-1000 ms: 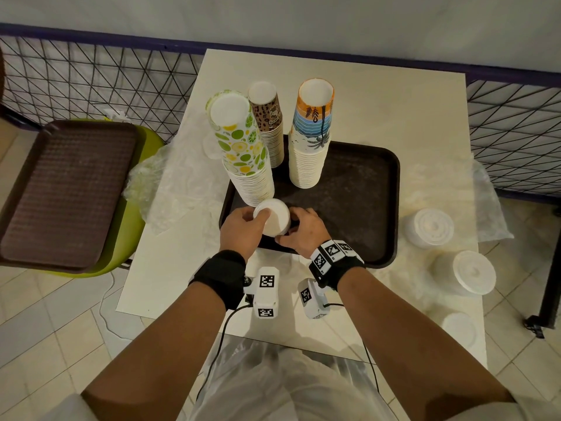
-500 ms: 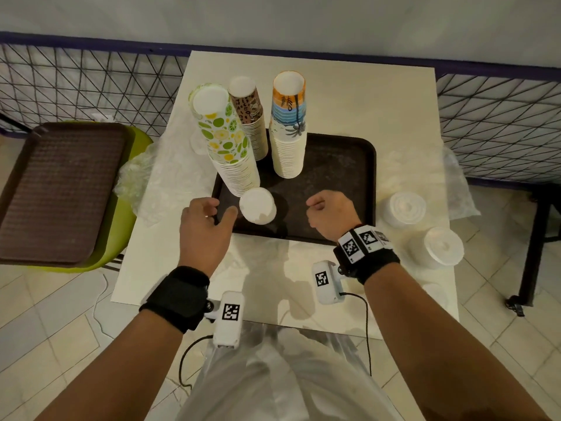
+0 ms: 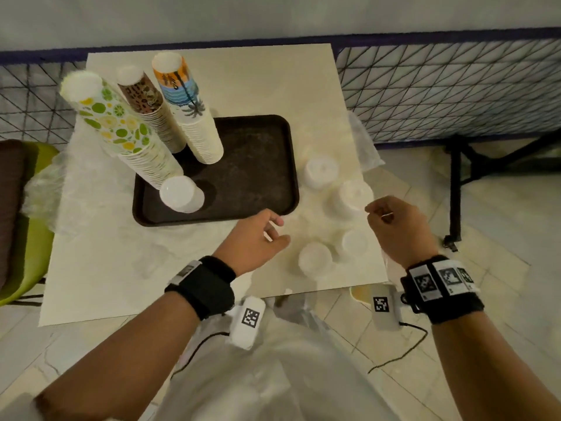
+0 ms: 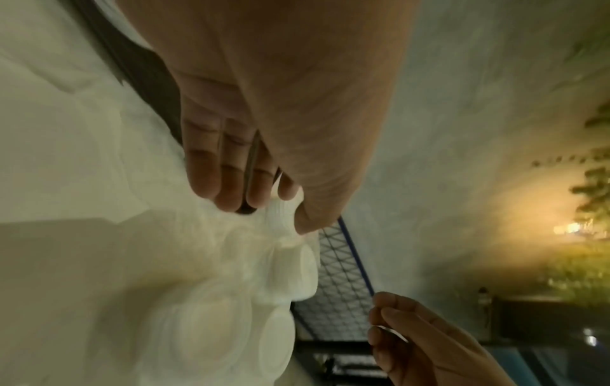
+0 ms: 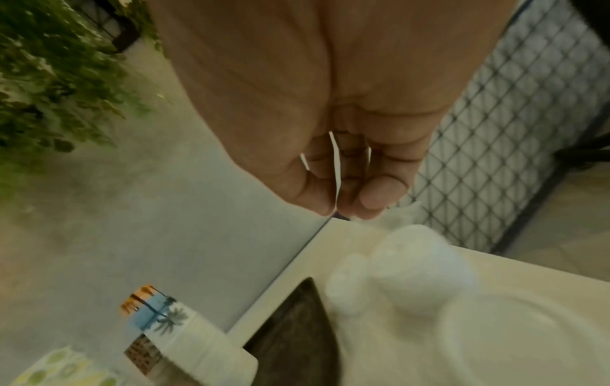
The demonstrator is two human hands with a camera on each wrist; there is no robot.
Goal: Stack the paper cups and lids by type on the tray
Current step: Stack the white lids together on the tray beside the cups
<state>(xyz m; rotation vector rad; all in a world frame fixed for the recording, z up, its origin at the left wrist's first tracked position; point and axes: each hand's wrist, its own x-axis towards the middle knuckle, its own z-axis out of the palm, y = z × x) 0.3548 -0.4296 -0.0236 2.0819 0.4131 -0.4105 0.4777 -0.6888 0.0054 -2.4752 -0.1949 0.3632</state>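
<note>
Three tall cup stacks stand at the left of the dark tray (image 3: pixel 258 165): lime-patterned (image 3: pixel 121 132), brown (image 3: pixel 151 110) and palm-print (image 3: pixel 191 113). A short stack of white lids (image 3: pixel 181 194) sits at the tray's front left. More white lid stacks lie on the table to the tray's right: (image 3: pixel 320 173), (image 3: pixel 350 199), (image 3: pixel 353 241), (image 3: pixel 314 258). My left hand (image 3: pixel 277 229) hovers just off the tray's front right corner, fingers relaxed, empty. My right hand (image 3: pixel 376 212) hangs beside the lid stacks, fingers loosely curled, holding nothing. The wrist views are blurred.
Crumpled clear plastic wrap (image 3: pixel 362 141) lies under and behind the loose lids, more at the table's left (image 3: pixel 51 189). A wire mesh fence (image 3: pixel 440 92) runs behind the table. A green chair (image 3: pixel 30 226) with another tray stands at the left.
Both hands let go of the lid stack on the tray and moved right, towards the lid stacks on the table. The head view swung right with them.
</note>
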